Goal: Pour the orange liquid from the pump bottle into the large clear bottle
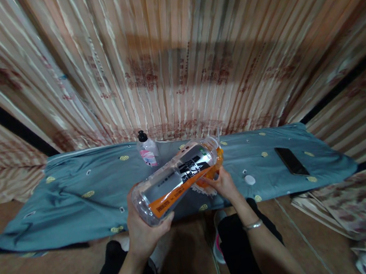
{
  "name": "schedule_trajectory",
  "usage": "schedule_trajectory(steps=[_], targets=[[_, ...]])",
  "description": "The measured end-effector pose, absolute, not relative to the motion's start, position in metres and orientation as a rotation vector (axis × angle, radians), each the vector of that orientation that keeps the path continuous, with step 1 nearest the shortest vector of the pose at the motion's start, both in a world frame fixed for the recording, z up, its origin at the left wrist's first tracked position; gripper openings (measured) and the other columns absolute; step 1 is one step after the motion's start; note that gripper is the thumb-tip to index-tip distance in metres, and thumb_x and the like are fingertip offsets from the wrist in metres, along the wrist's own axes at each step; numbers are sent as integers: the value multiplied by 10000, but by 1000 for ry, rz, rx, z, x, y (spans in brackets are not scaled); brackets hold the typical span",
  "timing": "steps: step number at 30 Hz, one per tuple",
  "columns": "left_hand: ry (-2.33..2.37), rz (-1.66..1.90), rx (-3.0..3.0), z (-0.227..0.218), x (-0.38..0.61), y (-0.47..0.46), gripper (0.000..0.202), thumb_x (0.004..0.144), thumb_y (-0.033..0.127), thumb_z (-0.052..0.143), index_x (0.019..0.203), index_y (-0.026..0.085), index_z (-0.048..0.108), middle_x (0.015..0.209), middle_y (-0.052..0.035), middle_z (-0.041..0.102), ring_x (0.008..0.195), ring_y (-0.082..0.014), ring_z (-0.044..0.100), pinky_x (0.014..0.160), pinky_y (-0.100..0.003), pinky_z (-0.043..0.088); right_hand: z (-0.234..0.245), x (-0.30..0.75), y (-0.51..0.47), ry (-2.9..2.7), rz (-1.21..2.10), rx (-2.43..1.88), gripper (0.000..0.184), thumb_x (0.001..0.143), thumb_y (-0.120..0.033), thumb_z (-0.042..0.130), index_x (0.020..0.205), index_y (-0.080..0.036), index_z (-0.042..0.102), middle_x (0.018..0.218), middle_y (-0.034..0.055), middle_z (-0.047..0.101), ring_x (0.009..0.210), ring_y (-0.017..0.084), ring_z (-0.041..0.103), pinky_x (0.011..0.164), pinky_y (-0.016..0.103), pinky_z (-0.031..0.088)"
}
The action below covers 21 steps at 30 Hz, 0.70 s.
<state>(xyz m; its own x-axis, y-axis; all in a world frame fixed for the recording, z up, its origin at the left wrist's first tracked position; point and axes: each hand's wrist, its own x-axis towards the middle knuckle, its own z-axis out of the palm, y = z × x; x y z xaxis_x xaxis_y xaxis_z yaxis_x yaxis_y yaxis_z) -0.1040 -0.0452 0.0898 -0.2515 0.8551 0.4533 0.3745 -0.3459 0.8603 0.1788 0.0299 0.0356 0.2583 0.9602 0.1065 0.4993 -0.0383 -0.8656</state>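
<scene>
A large clear plastic bottle with a silver and orange label is tilted over the cloth, its neck toward the upper right. My left hand is closed around its base. My right hand is closed below the neck, pinching an orange object partly hidden behind the bottle; its kind is unclear. Beneath that hand lies a white, frilly-edged thing, mostly covered. Just right of my right hand, a round white cap lies flat on the cloth.
A small clear bottle with a black cap and pink label stands at the back. A dark phone lies on the right. Teal patterned cloth covers the low surface, with a pleated curtain behind.
</scene>
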Motion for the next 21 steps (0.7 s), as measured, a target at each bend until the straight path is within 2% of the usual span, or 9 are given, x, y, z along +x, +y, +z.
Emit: schedule_trajectory(steps=[8, 15, 21], targets=[[1500, 1628, 1683, 90, -106, -46, 847, 649, 463, 874, 1369, 177, 533, 1199, -119, 713, 1069, -317, 748, 966, -478, 620, 39, 177, 29, -1345, 679, -1682, 734, 583, -743, 807, 1061, -219, 617, 1007, 130, 809, 938, 337, 771, 809, 426, 604], [1523, 1633, 1645, 90, -104, -46, 852, 644, 476, 868, 1366, 175, 530, 1176, -108, 723, 1046, -295, 751, 918, -430, 637, 41, 176, 29, -1321, 698, -1683, 726, 570, -710, 817, 1066, -223, 608, 1038, 130, 810, 987, 340, 764, 826, 415, 600], [1560, 1627, 1634, 87, -105, -45, 875, 627, 514, 859, 1364, 184, 522, 1191, -107, 719, 1071, -308, 744, 928, -457, 638, 44, 175, 27, -1330, 710, -1663, 690, 591, -702, 811, 1051, -224, 621, 1007, 120, 813, 945, 329, 771, 808, 407, 603]])
